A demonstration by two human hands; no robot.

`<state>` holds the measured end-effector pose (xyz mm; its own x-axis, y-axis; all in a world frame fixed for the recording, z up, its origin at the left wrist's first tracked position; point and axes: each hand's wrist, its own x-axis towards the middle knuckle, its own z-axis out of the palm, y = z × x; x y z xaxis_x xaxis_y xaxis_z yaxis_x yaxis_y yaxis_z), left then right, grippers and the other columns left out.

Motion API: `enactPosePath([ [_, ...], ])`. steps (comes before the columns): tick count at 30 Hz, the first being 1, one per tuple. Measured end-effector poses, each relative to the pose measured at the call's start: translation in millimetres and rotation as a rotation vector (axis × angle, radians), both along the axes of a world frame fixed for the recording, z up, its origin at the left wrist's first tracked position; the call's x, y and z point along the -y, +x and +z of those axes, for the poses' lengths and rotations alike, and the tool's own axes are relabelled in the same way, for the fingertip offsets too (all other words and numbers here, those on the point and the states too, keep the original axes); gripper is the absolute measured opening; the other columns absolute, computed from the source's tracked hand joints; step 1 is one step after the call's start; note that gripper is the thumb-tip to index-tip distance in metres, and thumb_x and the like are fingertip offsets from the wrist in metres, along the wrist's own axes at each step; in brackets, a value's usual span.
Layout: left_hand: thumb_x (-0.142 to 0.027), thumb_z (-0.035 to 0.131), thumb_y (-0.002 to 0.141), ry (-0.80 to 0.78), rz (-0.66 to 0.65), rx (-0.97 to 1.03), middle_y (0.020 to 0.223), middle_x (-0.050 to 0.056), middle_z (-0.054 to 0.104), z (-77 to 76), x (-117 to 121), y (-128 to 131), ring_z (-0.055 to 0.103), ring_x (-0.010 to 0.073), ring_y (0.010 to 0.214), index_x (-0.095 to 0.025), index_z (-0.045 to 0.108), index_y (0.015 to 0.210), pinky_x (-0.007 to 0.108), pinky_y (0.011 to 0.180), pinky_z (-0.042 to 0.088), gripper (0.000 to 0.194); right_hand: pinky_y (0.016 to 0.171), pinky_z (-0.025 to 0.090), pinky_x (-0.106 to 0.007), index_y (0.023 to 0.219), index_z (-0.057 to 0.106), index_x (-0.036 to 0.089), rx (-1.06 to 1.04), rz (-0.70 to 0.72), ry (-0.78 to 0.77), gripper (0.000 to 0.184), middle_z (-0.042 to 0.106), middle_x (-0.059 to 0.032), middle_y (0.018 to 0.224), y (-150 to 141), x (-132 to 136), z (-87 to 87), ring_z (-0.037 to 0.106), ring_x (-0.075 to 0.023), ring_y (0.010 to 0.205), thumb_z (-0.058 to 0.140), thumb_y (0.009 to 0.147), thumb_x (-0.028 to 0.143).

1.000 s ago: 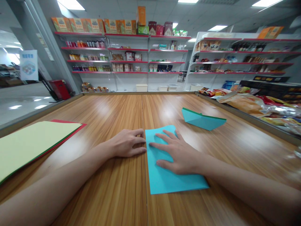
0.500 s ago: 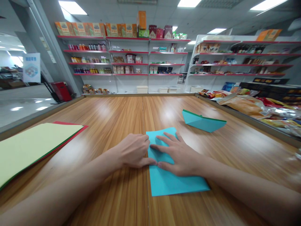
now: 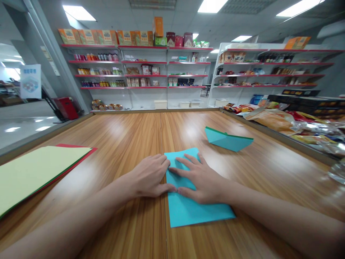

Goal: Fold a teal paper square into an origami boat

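Note:
A sheet of bright blue paper [image 3: 199, 215], apparently folded, lies on the wooden table in front of me. Spread flat on its upper part, my right hand [image 3: 206, 181] presses it down with fingers apart. My left hand [image 3: 152, 174] is at the paper's left edge, its fingers curled over and its thumb on the sheet, pinching that edge. The two thumbtips nearly meet. Farther back to the right rests a folded paper boat [image 3: 229, 141], blue with a green upper edge.
At the left lies a stack of coloured paper [image 3: 40, 169], pale yellow on top with green and red below. Bagged snacks [image 3: 272, 118] and black boxes line the right side beyond the table's raised edge [image 3: 277, 140]. Stocked shelves [image 3: 147, 75] stand behind the table.
The head view has shifted slightly, so the whole scene sits a little farther left. Both hands keep practically the same places on the blue paper.

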<state>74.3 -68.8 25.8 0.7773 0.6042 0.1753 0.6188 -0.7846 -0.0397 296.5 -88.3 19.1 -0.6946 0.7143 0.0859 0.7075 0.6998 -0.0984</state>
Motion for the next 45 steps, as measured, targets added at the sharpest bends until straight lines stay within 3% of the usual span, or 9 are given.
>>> enactPosePath([
  [20,-0.065,0.047,0.083,-0.039,-0.003,0.017,0.094,0.011,0.056,0.4,0,-1,0.053,0.0264,0.087,-0.015,0.064,0.103,0.04,0.08,0.045,0.057,0.101,0.011,-0.069,0.147,0.021,0.032,-0.024,0.024,-0.057,0.069,0.02,-0.0131,0.153,4,-3,-8.3,0.016,-0.0414,0.137,0.034,0.089,0.065],
  [27,-0.086,0.048,0.061,-0.074,0.024,0.031,0.106,0.015,0.055,-3.3,4,-1,0.051,0.0318,0.097,-0.011,0.057,0.121,0.044,0.085,0.044,0.096,0.1,0.01,-0.072,0.147,0.016,0.037,-0.037,0.014,-0.106,0.071,0.02,-0.0124,0.153,5,-4,-6.5,0.014,-0.0419,0.138,0.036,0.087,0.067],
  [34,-0.087,0.048,0.06,-0.093,0.029,0.021,0.112,0.015,0.053,0.7,7,-1,0.048,0.0332,0.102,-0.013,0.057,0.122,0.046,0.091,0.04,0.097,0.109,0.01,-0.062,0.147,0.021,0.014,-0.105,-0.047,-0.136,0.086,0.023,-0.0174,0.151,4,-2,-8.2,0.013,-0.036,0.14,0.037,0.084,0.07],
  [41,-0.085,0.053,0.058,-0.085,0.052,0.037,0.109,0.015,0.054,-0.2,11,3,0.048,0.033,0.098,-0.012,0.058,0.117,0.046,0.088,0.041,0.094,0.11,0.019,-0.055,0.147,0.018,0.013,-0.346,-0.17,-0.27,0.074,0.028,-0.0167,0.149,11,-8,-3.8,0.024,-0.0304,0.138,0.032,0.091,0.061],
  [45,-0.086,0.051,0.056,-0.076,0.08,0.038,0.109,0.016,0.055,-2.8,14,5,0.049,0.0332,0.097,-0.01,0.057,0.116,0.048,0.088,0.04,0.097,0.109,0.024,-0.052,0.145,0.022,0.015,-0.382,-0.145,-0.197,0.068,0.034,-0.0166,0.146,12,-4,-5.3,0.029,-0.0299,0.134,0.032,0.093,0.057],
])
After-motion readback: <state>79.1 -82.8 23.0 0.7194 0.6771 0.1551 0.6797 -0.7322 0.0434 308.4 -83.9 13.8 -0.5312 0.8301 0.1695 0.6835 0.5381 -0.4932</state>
